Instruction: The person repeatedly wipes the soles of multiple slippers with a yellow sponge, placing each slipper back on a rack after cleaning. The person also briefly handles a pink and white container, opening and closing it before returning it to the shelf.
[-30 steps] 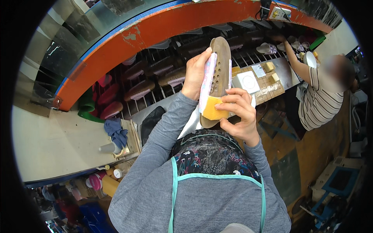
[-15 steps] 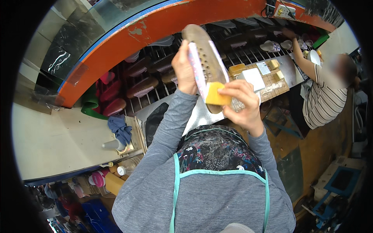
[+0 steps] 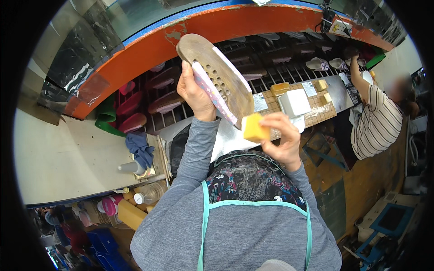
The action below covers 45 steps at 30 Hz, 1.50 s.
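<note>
My left hand [image 3: 196, 92] grips the side of a brown, sole-shaped shoe last [image 3: 237, 92] and holds it up, tilted. Round holes dot its flat face, and a pink, flower-patterned shoe upper [image 3: 209, 89] wraps its left side, with a pale strip along the other edge. In my right hand [image 3: 285, 137] a yellow sponge [image 3: 256, 128] is pinched between thumb and fingers. The sponge is close to the lower end of the last; whether they touch I cannot tell.
Ahead, a wire rack [image 3: 266, 67] carries several similar lasts under an orange beam [image 3: 153, 43]. On a tiled board [image 3: 320, 106] stand a white block-shaped container [image 3: 296, 102] and yellow sponge pieces [image 3: 280, 88]. A co-worker [image 3: 377, 117] reaches over the rack at right. A blue cloth [image 3: 139, 148] lies left.
My left hand has turned the last and shifted it left. The sponge, earlier pressed on the last's lower part, has moved slightly down to its lower end.
</note>
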Available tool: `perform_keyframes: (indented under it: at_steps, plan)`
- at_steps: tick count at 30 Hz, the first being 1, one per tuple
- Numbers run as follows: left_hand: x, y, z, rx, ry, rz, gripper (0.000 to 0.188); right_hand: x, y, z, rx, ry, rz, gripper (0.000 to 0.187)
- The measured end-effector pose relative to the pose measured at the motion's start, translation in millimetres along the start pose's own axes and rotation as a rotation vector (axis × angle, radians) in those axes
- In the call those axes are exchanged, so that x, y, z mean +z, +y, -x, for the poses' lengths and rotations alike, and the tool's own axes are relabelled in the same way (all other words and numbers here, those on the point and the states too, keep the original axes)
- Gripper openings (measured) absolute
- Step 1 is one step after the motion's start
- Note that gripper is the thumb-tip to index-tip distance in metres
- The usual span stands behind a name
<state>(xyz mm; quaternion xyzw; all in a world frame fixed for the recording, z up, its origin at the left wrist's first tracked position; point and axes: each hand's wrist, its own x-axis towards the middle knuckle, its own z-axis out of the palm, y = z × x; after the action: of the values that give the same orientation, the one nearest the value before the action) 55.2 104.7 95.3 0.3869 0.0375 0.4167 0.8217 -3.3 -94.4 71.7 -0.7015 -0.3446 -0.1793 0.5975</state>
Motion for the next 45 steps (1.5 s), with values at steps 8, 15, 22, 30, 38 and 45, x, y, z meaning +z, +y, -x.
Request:
perform_keyframes:
  at_steps: [8, 15, 22, 30, 38, 45]
  plan:
    - [-38.5, -14.3, -17.6, -0.36, 0.005, 0.076, 0.039, 15.7, 6.7, 2.3, -0.084, -0.232, 0.259, 0.039]
    - [-65.2, -7.0, -10.6, -0.6, -0.054, 0.096, 0.045, 10.7, 3.7, -2.1, 0.0, -0.04, 0.24, 0.042]
    - [-74.5, 4.1, -9.7, -0.566, -0.075, 0.21, 0.049, 37.4, -4.7, -5.8, -0.153, -0.242, 0.294, 0.044]
    - [-87.8, 11.7, -22.4, -0.288, 0.044, 0.126, 0.049, 28.9, -0.3, 14.7, -0.004, -0.065, 0.141, 0.046]
    - [-76.6, 7.2, -4.1, -0.5, -0.146, 0.296, 0.05, 38.7, 7.0, 23.1, 0.057, 0.039, 0.272, 0.038]
    - [-63.9, -24.4, -4.6, -0.596, -0.162, 0.336, 0.057, 5.4, 12.9, 32.7, 0.171, 0.184, 0.386, 0.038]
